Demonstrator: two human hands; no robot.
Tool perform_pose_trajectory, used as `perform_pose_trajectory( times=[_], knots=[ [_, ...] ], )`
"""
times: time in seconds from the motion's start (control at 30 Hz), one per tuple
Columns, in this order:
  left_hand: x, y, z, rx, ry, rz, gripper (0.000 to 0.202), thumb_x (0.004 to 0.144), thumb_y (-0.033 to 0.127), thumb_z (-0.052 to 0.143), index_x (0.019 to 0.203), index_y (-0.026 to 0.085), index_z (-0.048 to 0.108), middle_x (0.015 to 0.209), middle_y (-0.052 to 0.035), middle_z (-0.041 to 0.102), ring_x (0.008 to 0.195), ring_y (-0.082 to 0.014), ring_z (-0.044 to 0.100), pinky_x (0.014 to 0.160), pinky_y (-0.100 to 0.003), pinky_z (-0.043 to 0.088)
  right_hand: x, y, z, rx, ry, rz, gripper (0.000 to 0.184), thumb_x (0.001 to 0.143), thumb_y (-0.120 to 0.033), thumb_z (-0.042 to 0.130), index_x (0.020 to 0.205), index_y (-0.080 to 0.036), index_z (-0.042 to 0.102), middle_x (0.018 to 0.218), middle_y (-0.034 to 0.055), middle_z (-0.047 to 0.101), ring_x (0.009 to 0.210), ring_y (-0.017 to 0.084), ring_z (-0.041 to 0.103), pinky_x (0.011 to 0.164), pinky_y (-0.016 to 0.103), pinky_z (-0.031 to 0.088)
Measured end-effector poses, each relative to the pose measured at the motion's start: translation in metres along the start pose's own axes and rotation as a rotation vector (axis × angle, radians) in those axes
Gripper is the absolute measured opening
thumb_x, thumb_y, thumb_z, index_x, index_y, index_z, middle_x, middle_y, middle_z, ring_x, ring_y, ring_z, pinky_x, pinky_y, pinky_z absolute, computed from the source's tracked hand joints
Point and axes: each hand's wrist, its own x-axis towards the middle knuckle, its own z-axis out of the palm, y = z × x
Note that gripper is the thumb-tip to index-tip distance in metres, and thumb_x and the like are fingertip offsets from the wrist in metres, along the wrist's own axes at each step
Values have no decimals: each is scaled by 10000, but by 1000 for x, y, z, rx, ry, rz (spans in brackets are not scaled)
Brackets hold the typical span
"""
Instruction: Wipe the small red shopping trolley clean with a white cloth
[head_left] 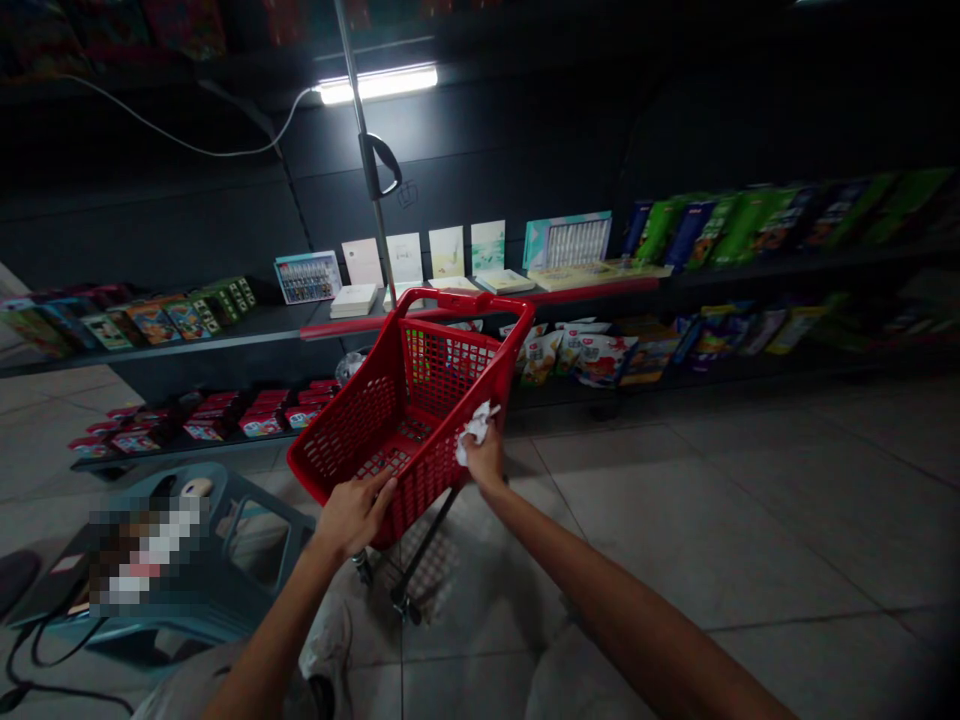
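A red plastic shopping cart (442,462) with a grid-patterned basket stands in front of me, its inside visible from above. My left hand (354,518) grips the near rim of the basket, with the fingers over the edge. In my right hand (487,458) is a crumpled white tissue (474,434), pressed against the outer right side of the basket. My fingertips there are partly hidden by the tissue.
Behind the cart runs a dark shelf (277,322) with books, boxes and snack bags (606,355). A metal pole (351,60) with a black handle rises there, near a lit tube lamp (382,84). To the left stands a blue-grey stool (217,590) with things and cables on it.
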Motion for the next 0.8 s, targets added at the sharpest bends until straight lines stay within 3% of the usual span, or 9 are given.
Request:
perform_pose_trajectory(
  times=[0.07,0.13,0.23,0.3,0.4,0.43,0.5,0.67,0.8],
  knots=[
    [0,-2,-1,5,5,-1,493,1080,501,214,963,252,622,850,-32,722,812,-190,698,758,-275,425,-30,-37,20,149,33,129,426,893,-190,480,1293,-138,620,1148,164,727,1029,268,694,866,353,552],
    [0,-5,-3,9,-3,-2,493,1079,504,219,925,248,611,846,-33,719,811,-191,694,744,-275,414,-67,-72,35,393,10,128,376,894,-172,507,1255,-146,608,1164,144,714,1047,238,688,898,329,551],
    [-2,-8,-5,14,-16,-27,491,1076,505,240,878,241,603,832,-35,715,802,-196,687,733,-282,399,-114,-109,45,687,-111,-72,321,820,-131,633,1135,-190,616,1074,65,707,977,200,684,873,284,550],
    [-3,-10,-5,12,-14,-31,480,1072,499,258,879,241,614,841,-36,719,802,-196,684,731,-283,395,-126,-115,44,665,-141,-240,287,812,-140,684,1085,-204,620,1066,47,688,967,196,666,856,281,541],
    [-6,-13,-6,13,4,-2,471,1070,502,267,894,245,620,834,-30,716,792,-193,678,717,-282,388,-108,-95,36,373,-134,-644,94,937,-219,650,1030,-219,659,1052,57,678,1001,214,629,854,306,514],
    [-7,-14,-7,14,10,5,470,1070,508,267,901,247,620,827,-27,714,790,-192,678,713,-281,386,-96,-83,33,264,-122,-784,75,983,-242,608,1010,-223,676,1028,60,678,1007,219,616,854,313,503],
    [-8,-17,-8,17,10,12,468,1069,522,268,919,250,619,821,-23,713,798,-192,681,715,-279,388,-69,-55,26,100,-54,-903,171,1038,-251,532,1016,-225,700,992,68,674,1009,222,591,857,320,485],
    [-9,-26,-9,27,17,23,472,1072,525,257,918,254,611,813,-15,705,800,-185,686,717,-274,393,-22,5,11,-79,90,-723,218,1028,-182,510,1107,-213,711,1074,85,682,1045,234,565,944,339,461],
    [-10,-30,-6,44,36,42,481,1073,528,254,917,255,618,818,-16,714,796,-186,690,706,-279,389,-3,38,11,8,178,-361,327,910,-55,534,1159,-202,686,1141,96,669,1078,236,581,924,310,476]
  ],
)
